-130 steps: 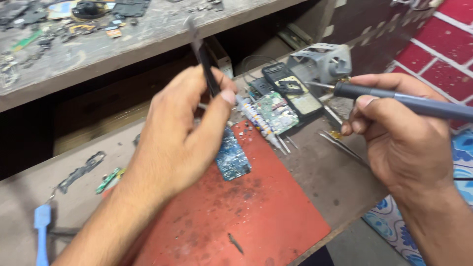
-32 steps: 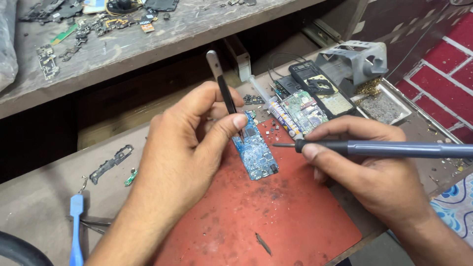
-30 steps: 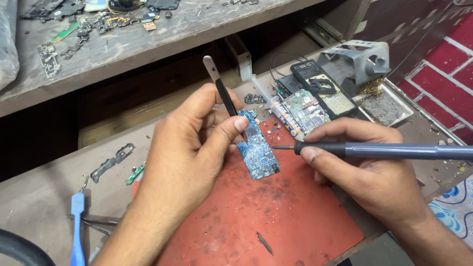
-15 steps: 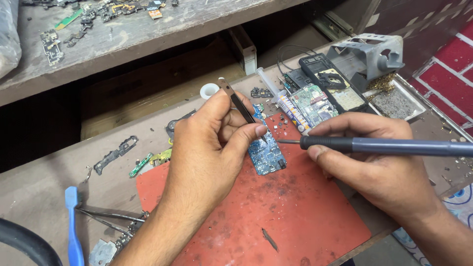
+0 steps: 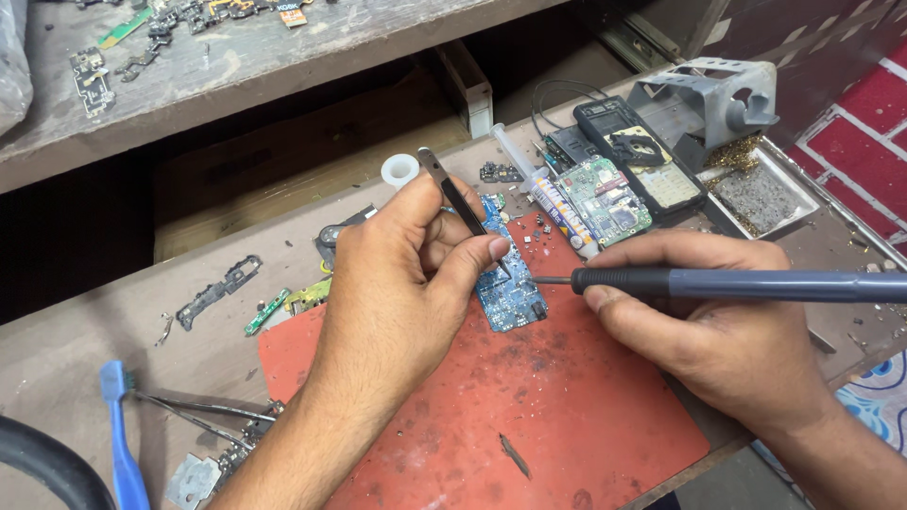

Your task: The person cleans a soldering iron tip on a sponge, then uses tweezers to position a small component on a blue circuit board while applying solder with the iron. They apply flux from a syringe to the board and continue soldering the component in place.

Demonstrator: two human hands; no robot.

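Note:
A small blue circuit board (image 5: 510, 288) lies on a red work mat (image 5: 529, 406). My left hand (image 5: 397, 293) pinches black tweezers (image 5: 458, 203), their tip down on the board's right edge. My right hand (image 5: 718, 331) grips a grey soldering iron (image 5: 737, 283) held level, its thin tip meeting the board beside the tweezer tip. The left thumb covers part of the board.
Behind the mat lie a green circuit board (image 5: 609, 198), a black phone body (image 5: 633, 156), a syringe (image 5: 529, 179) and a metal iron stand (image 5: 709, 99) with a tray (image 5: 761, 194). A blue brush (image 5: 118, 434) and loose parts lie left. A cluttered wooden shelf (image 5: 236, 57) runs above.
Earlier my hands were raised, the iron away from the board. Both came down to the mat, and iron tip and tweezers now meet at the board; the view shifted slightly.

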